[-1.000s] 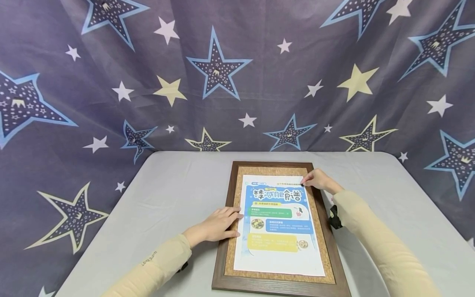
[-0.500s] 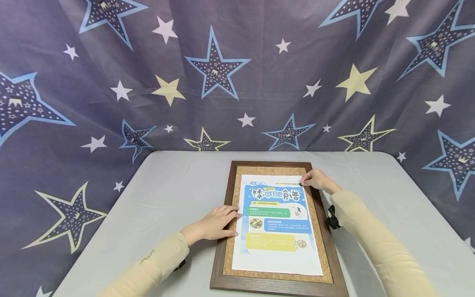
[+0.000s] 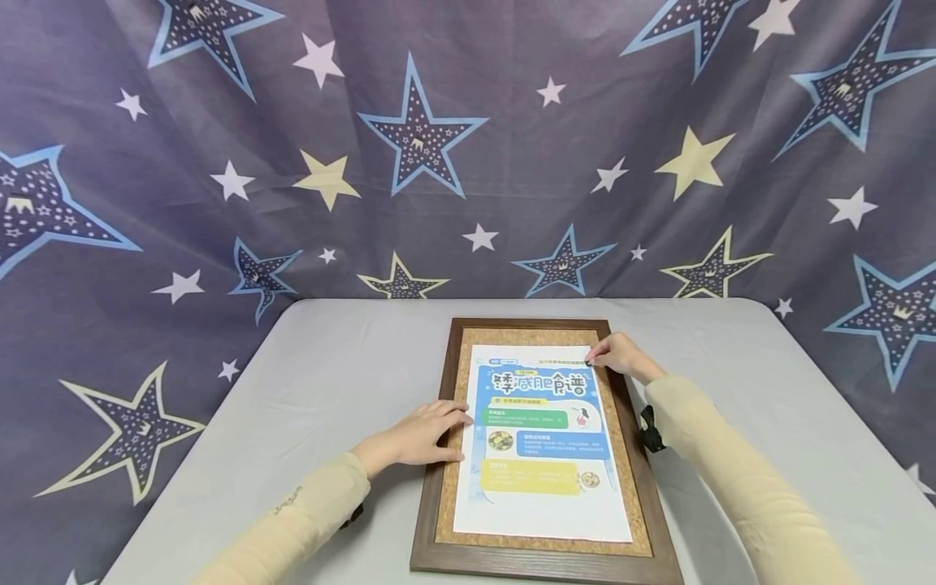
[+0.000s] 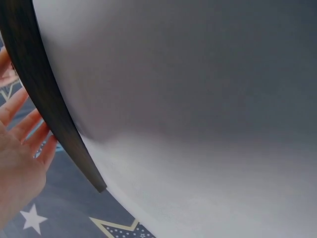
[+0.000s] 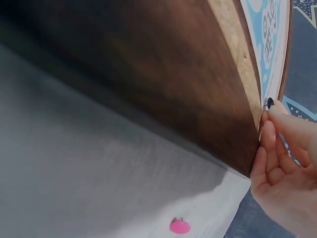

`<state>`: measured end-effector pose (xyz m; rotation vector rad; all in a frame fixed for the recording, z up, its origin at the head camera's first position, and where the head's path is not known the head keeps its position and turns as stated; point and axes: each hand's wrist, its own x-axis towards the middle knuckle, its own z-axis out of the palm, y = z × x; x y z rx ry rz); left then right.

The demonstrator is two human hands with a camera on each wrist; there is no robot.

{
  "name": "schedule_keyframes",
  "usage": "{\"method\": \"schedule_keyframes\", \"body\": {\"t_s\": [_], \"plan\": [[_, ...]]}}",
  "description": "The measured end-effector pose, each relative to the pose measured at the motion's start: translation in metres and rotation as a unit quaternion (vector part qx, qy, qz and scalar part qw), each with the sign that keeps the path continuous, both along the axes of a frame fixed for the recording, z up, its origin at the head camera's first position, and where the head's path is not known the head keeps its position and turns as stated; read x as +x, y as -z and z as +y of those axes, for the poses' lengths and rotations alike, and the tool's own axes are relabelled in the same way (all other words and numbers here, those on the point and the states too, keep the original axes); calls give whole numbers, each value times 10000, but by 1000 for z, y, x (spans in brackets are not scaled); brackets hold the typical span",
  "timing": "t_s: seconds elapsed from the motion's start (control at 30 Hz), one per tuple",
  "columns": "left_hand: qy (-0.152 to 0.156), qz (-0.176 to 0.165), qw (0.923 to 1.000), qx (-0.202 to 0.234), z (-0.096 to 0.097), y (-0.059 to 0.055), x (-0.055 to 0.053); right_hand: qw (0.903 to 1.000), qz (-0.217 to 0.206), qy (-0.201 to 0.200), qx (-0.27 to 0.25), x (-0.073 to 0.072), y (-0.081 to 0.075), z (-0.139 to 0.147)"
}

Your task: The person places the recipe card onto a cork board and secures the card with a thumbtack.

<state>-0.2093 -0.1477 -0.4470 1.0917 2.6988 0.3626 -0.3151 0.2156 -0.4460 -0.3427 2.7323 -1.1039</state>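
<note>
A cork board (image 3: 530, 336) in a dark brown wooden frame (image 3: 541, 563) lies flat on the table. On the cork rests a printed paper poster (image 3: 541, 513) with blue, green and yellow blocks. My left hand (image 3: 417, 436) rests across the frame's left side, its extended fingertips reaching the poster's left edge. At the poster's top right corner, my right hand (image 3: 621, 357) pinches a small black thumbtack (image 5: 270, 103) between thumb and index finger, against the paper. How deep its point sits is hidden by the fingers.
A pink thumbtack (image 5: 180, 226) lies on the light grey tabletop (image 3: 344, 357), right of the frame, visible in the right wrist view. Behind the table hangs a dark purple-grey curtain (image 3: 439, 219) printed with stars.
The whole head view has shifted slightly, so everything appears a little further left. Both hands keep the same places on the board, the right one still at the thumbtack.
</note>
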Motion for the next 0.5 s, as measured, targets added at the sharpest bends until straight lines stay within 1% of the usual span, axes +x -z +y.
{"method": "schedule_keyframes", "body": {"t_s": [0.17, 0.3, 0.5], "plan": [[-10, 33, 10000, -40, 0, 1, -3, 9999, -17, 92, 41, 0, 0, -2], [5, 4, 10000, -60, 1, 0, -5, 9997, 99, 79, 193, 1, -1, -3], [-33, -44, 10000, -52, 2, -1, -6, 9995, 112, 159, 267, -3, 2, -4]]}}
